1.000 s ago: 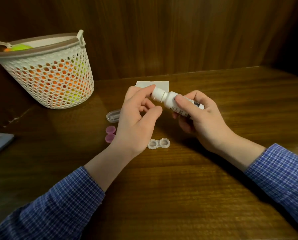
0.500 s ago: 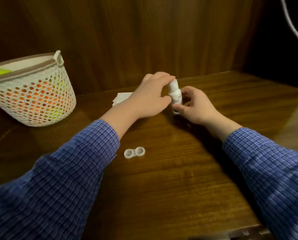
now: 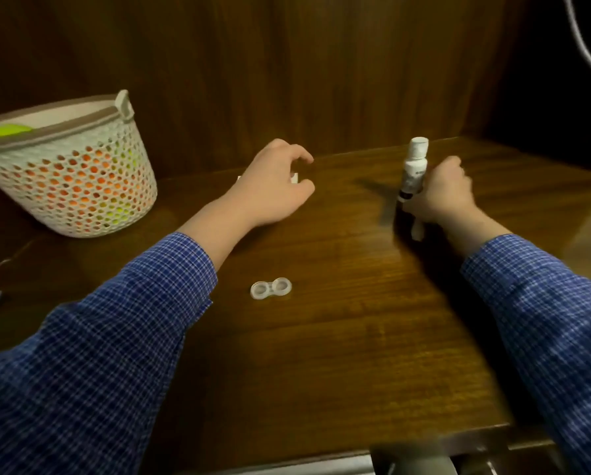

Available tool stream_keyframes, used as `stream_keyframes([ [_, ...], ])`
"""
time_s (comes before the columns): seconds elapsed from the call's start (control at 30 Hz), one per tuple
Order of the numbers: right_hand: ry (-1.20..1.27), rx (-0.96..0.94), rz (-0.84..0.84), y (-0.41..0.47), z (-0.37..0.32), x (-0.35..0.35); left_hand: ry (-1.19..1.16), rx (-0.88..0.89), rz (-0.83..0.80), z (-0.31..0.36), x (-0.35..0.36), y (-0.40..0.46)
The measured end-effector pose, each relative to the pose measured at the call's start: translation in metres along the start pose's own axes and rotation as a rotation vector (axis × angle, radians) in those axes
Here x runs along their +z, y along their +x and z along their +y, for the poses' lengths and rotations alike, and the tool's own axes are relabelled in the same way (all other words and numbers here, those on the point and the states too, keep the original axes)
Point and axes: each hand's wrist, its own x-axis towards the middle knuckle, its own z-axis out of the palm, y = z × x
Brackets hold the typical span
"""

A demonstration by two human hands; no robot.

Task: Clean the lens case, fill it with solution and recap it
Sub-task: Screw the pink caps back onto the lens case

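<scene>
Lens case aside, we start with the wooden table (image 3: pixel 355 337), then the perforated basket (image 3: pixel 71 180) at its far left. Our left hand (image 3: pixel 270 190) hovers with loosely curled fingers, holding nothing. Our right hand (image 3: pixel 438 197) grips the capped solution bottle (image 3: pixel 413 169) upright at the table's right. Smallest, the lens case (image 3: pixel 271 288) lies uncapped between our forearms.

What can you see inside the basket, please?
Through the basket's holes show orange and yellow-green things, and a green piece pokes above the rim. What they are, and anything lower, the wall hides.
</scene>
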Motion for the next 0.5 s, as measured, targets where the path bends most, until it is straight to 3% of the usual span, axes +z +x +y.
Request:
stream_keyframes([
  [0.1,-0.113,-0.099,0.140,-0.021,-0.016,-0.012,0.009,-0.066,0.086,-0.026,-0.025,-0.022],
  [0.2,0.140,-0.385,0.126,-0.056,-0.032,-0.008,0.001,-0.153,0.215,-0.056,-0.055,-0.052],
  [0.33,0.242,-0.722,-0.195,-0.105,-0.075,0.014,-0.095,-0.304,0.223,-0.097,-0.074,-0.099],
  [0.5,-0.042,-0.974,-0.553,-0.157,-0.137,0.056,-0.148,-0.394,0.000,-0.129,-0.067,-0.143],
])
